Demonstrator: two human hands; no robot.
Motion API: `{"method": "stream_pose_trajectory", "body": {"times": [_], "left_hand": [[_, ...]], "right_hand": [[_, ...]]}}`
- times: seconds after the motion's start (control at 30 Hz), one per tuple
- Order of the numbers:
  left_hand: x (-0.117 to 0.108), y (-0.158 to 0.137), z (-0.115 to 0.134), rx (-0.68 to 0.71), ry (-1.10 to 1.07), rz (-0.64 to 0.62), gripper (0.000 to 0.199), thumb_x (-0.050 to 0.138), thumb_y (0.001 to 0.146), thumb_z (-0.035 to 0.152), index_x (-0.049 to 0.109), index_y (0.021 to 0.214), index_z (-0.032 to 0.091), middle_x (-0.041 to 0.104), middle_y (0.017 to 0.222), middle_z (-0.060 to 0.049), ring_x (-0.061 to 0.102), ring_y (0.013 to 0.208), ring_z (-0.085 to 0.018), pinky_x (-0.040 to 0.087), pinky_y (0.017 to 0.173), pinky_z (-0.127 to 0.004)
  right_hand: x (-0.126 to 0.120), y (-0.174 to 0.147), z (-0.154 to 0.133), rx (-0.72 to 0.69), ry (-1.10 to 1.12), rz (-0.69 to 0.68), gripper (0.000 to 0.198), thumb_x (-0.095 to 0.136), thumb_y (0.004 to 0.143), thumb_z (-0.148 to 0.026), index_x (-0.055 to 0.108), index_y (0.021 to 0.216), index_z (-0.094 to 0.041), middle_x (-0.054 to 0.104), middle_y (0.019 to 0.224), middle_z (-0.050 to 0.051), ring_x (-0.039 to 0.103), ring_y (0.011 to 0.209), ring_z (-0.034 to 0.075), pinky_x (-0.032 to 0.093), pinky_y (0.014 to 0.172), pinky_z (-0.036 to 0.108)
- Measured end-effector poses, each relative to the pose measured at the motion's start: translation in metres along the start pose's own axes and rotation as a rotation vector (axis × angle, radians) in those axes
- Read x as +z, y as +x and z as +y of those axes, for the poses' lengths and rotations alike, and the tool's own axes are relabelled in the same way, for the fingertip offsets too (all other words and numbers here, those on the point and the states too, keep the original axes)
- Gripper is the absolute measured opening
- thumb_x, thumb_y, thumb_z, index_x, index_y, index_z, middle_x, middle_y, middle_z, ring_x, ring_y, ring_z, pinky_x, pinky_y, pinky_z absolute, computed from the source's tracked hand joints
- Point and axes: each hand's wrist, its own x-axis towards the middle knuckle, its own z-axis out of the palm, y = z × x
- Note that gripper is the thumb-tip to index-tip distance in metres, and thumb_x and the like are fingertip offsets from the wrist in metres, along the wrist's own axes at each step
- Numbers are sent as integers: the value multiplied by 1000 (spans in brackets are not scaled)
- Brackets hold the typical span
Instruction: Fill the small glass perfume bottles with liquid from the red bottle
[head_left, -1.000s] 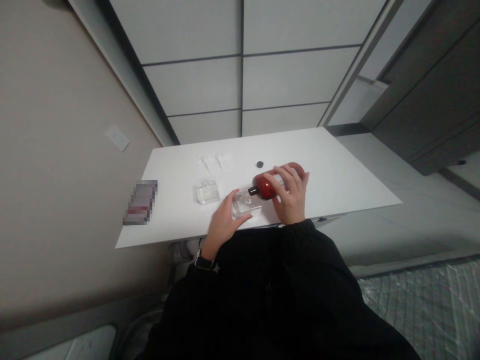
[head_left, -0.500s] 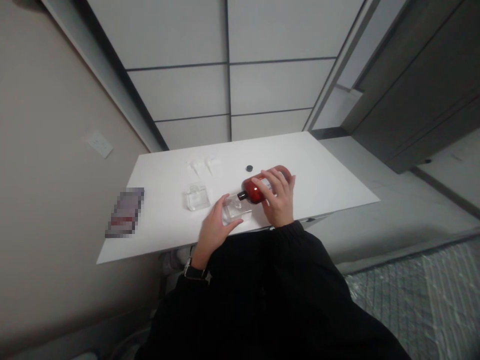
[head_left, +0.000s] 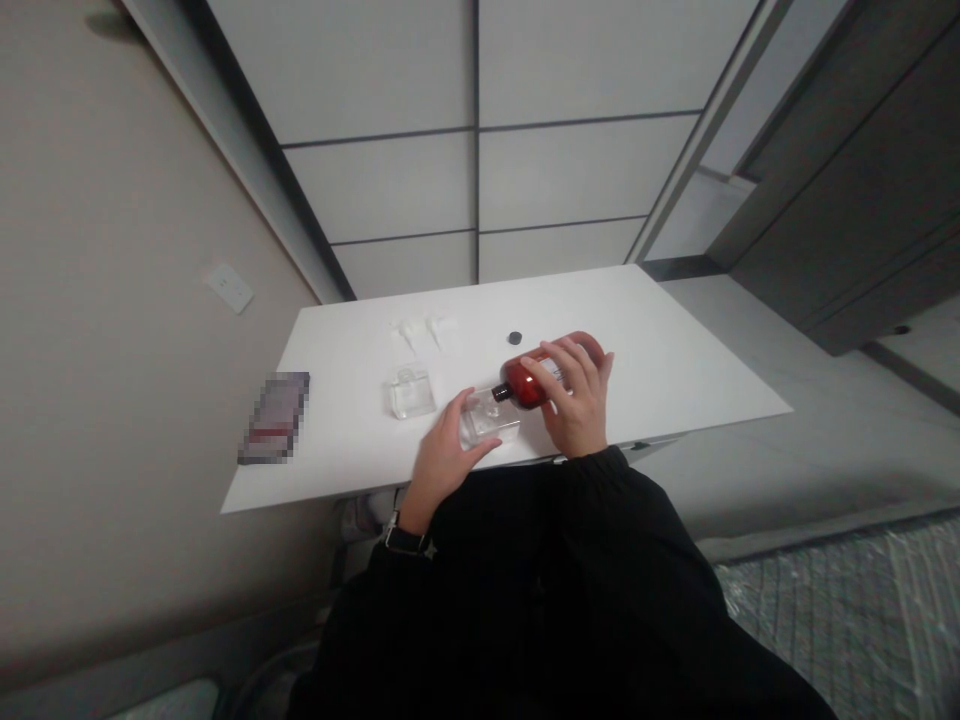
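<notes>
White table [head_left: 675, 370], right hand [head_left: 579, 408] curled

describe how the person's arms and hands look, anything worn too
The left hand and right hand are ungloved. Both sleeves are black; the right cuff looks gathered. A dark band with a pale edge, perhaps a watch, circles the left wrist.

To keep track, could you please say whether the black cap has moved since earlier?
No; the black cap keeps its place against the far edge of the white table.
</notes>
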Motion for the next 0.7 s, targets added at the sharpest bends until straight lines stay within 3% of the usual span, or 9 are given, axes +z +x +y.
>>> {"method": "stream_pose_trajectory", "body": {"times": [0.2,0.7], "left_hand": [[0,-1,1,-4,6,-5,78,83,88,37,42,154,25,58,155,-13,57,143,-30,43,122,-49],[-3,0,7,-18,-11,-26,79,84,87,33,43,153,24,59,154,-14,58,142,-32,45,120,-51]], "right_hand": [[-1,-2,2,11,-38,-59,60,60,91,-6,64,142,-37,64,148,7,50,147,32,19,128,71],[2,-2,2,11,-34,-7,61,57,91,-4,64,141,-39,65,147,4,53,146,30,19,129,70]]}}
